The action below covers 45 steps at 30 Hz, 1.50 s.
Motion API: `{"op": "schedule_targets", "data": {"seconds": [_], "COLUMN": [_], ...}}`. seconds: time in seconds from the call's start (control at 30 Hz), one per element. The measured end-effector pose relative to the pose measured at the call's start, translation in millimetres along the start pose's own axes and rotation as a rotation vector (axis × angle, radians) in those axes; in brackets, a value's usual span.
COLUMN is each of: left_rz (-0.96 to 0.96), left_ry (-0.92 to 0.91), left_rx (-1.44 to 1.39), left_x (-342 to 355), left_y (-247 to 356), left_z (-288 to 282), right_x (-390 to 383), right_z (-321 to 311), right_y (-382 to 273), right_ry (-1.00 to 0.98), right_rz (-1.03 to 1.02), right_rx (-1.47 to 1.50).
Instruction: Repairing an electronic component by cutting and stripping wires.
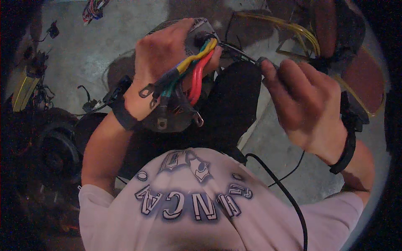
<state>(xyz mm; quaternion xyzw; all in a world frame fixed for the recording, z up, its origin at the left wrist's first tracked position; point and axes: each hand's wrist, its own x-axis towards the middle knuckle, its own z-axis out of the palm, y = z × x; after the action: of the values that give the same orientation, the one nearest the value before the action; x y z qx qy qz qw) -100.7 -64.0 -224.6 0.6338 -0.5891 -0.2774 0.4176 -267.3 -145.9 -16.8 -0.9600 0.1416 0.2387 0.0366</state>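
My left hand (167, 52) is wrapped round a metal box with a finned side (204, 24), above my lap. Out of the box come thick cables: a yellow cable (188, 62), a red cable (197, 79) and a green one, some with dark sleeving. Metal ring lugs (146, 90) end several of them and hang near my left wrist. My right hand (303, 98) is closed round the handle of what looks like a screwdriver (240, 52). Its thin shaft points left to the box's edge beside the cables; whether the tip touches is too dark to tell.
Yellow tubing or wire (289, 26) lies in a loop at the back right. A black cord (278, 184) runs past my right side. Dark parts and a round wheel-like thing (54, 150) stand at the left. A coloured wire bundle (94, 9) lies on the far floor.
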Motion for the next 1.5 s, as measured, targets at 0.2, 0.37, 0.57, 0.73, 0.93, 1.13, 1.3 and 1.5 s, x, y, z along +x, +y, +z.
{"op": "schedule_targets", "data": {"seconds": [0.2, 0.37, 0.57, 0.73, 0.93, 1.13, 1.3, 1.5], "left_rz": [-0.001, -0.035, -0.012, -0.155, -0.143, -0.067, 0.006, 0.053], "left_ry": [-0.011, -0.03, 0.053, -0.138, -0.142, -0.088, 0.049, 0.083], "left_rx": [0.007, 0.016, 0.082, -0.002, 0.094, 0.085, 0.029, -0.003], "left_x": [1.8, 2.2, 12.4, 25.9, 25.0, 16.0, 5.1, 4.7], "left_y": [-1.0, 2.2, 12.5, 22.1, 35.9, 32.8, 27.4, 21.1], "left_z": [6.7, 8.8, 12.4, 8.8, 2.8, -2.9, 5.3, 7.8], "right_x": [0.5, -1.4, -7.2, -11.0, -24.7, -30.3, -25.9, -20.9], "right_z": [6.5, 14.0, 11.2, 6.0, 13.1, 18.4, 12.6, 14.8], "right_y": [7.0, 8.3, 15.4, 19.3, 10.8, 3.9, 21.2, 25.3], "right_ry": [0.028, 0.069, 0.052, 0.022, 0.128, 0.215, 0.211, 0.261], "right_rz": [-0.008, 0.121, 0.109, -0.021, -0.05, -0.115, -0.147, -0.158], "right_rx": [0.064, 0.096, 0.008, -0.175, -0.136, -0.207, -0.121, -0.081]}}
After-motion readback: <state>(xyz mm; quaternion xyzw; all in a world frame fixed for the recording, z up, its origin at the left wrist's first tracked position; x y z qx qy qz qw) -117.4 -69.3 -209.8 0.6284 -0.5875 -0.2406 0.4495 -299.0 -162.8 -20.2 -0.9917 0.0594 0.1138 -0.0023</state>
